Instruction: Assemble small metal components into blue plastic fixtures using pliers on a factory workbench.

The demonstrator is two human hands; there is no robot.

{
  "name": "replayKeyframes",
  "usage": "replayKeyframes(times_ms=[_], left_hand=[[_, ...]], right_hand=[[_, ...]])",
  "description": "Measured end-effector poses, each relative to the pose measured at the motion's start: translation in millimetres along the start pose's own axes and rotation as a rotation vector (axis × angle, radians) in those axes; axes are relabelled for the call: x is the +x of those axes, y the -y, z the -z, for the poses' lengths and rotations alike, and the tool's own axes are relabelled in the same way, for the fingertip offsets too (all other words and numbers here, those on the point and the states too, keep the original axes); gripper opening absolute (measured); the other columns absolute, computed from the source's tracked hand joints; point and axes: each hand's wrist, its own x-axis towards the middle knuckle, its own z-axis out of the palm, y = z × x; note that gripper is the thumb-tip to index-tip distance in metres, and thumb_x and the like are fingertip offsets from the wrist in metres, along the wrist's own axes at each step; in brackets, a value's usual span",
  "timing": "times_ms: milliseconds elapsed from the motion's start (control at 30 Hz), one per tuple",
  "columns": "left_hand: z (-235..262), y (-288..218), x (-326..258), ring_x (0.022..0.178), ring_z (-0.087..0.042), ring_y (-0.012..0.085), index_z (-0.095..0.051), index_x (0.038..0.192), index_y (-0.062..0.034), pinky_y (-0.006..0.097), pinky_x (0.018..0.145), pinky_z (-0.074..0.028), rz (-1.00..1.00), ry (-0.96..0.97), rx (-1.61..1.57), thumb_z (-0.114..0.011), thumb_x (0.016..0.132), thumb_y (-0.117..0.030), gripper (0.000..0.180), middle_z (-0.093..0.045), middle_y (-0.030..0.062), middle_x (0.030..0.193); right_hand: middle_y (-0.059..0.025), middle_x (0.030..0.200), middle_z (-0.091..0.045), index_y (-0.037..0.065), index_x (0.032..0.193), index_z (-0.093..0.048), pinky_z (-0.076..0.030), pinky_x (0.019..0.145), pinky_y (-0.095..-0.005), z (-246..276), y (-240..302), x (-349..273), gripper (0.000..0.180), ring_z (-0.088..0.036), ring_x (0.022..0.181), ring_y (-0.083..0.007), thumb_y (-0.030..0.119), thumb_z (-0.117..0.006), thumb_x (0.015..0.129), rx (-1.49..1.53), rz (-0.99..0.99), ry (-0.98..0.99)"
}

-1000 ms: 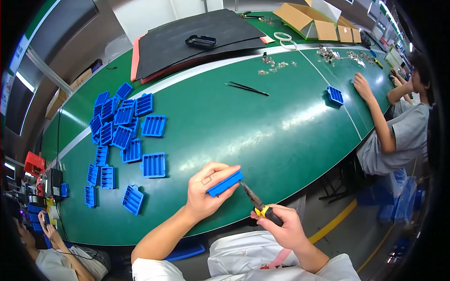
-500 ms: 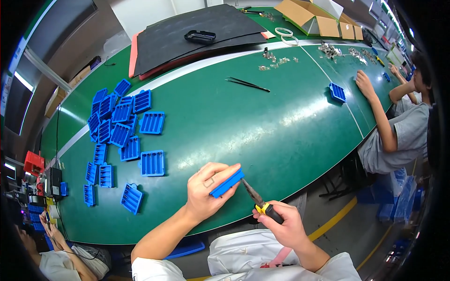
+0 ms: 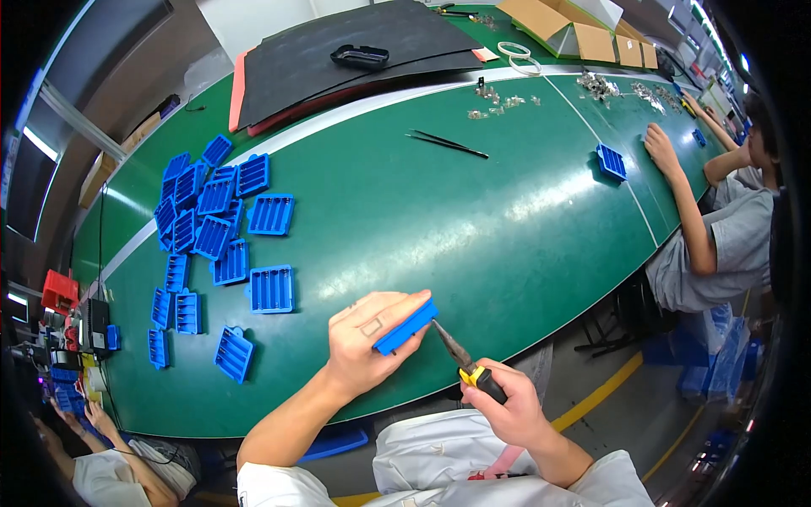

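My left hand [image 3: 365, 336] is closed around a blue plastic battery holder [image 3: 407, 328], held on its edge above the near side of the table. Closed round black-and-yellow handles, my right hand [image 3: 509, 400] grips needle-nose pliers [image 3: 456, 351]. The jaw tips of the pliers reach the right end of the blue holder; whether they pinch anything there is too small to tell. Fingers hide much of the holder's far face. To the left, several more blue battery holders [image 3: 272, 290] with slotted compartments lie in a loose heap and singly.
Black tweezers [image 3: 448, 144] lie mid-table. Small metal parts [image 3: 498, 106] are scattered beyond them, near white rings [image 3: 519, 58]. Black foam sheets [image 3: 355, 80] bear a black tray [image 3: 360, 57]. A lone blue holder [image 3: 611, 162] lies right, near a co-worker's hand [image 3: 659, 148]. Another person sits lower left.
The view has shifted slightly. My hands keep nearly the same pose, with holder and pliers still together. The co-worker at lower left has moved their hands.
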Motion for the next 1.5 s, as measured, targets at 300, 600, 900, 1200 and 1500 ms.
replayKeyframes(times_ms=[300, 600, 900, 1200, 1500], left_hand=[[5, 8, 1, 0.082, -0.068, 0.027, -0.068, 0.104, -0.0014, 0.034, 0.073, -0.054, 0.091, -0.038, -0.011, -0.078, 0.067, 0.003, 0.038, -0.068, 0.014, 0.093], [-9, 11, -2, 0.087, -0.069, 0.0256, -0.069, 0.106, -0.0062, 0.034, 0.074, -0.055, -0.014, -0.053, -0.049, -0.08, 0.065, 0.0, 0.043, -0.069, 0.0094, 0.096], [-8, 8, -4, 0.084, -0.069, 0.0249, -0.069, 0.108, -0.0092, 0.033, 0.071, -0.055, 0.007, -0.056, -0.032, -0.08, 0.065, 0.0, 0.046, -0.068, 0.0085, 0.097], [-5, 6, -4, 0.084, -0.069, 0.0268, -0.069, 0.105, -0.0035, 0.032, 0.071, -0.055, 0.014, -0.034, 0.016, -0.08, 0.068, 0.002, 0.039, -0.068, 0.0132, 0.098], [-3, 6, 1, 0.08, -0.069, 0.0251, -0.069, 0.108, -0.0073, 0.032, 0.066, -0.056, 0.054, 0.002, 0.028, -0.079, 0.069, -0.002, 0.041, -0.068, 0.0112, 0.097]], right_hand=[[-0.0117, 0.09, -0.064, -0.007, 0.093, -0.064, -0.047, 0.066, -0.0261, 7, -7, -5, 0.01, -0.06, 0.075, -0.0153, 0.0, -0.065, 0.086, 0.065, -0.024, 0.016], [-0.0126, 0.092, -0.066, -0.006, 0.094, -0.065, -0.048, 0.068, -0.0272, -4, -1, 1, 0.012, -0.062, 0.077, -0.0176, 0.0, -0.066, 0.085, 0.024, -0.003, 0.07], [-0.0123, 0.09, -0.065, -0.006, 0.094, -0.065, -0.047, 0.065, -0.027, -5, -1, 3, 0.013, -0.061, 0.073, -0.0168, 0.002, -0.067, 0.085, -0.001, 0.008, 0.052], [-0.0111, 0.083, -0.061, -0.006, 0.092, -0.063, -0.043, 0.06, -0.0271, -7, 1, 4, 0.011, -0.056, 0.067, -0.0159, 0.002, -0.067, 0.085, -0.028, 0.014, 0.055], [-0.0107, 0.078, -0.056, -0.005, 0.084, -0.058, -0.041, 0.057, -0.0302, -8, 3, 3, 0.011, -0.052, 0.063, -0.019, 0.003, -0.065, 0.086, -0.018, -0.001, 0.072]])
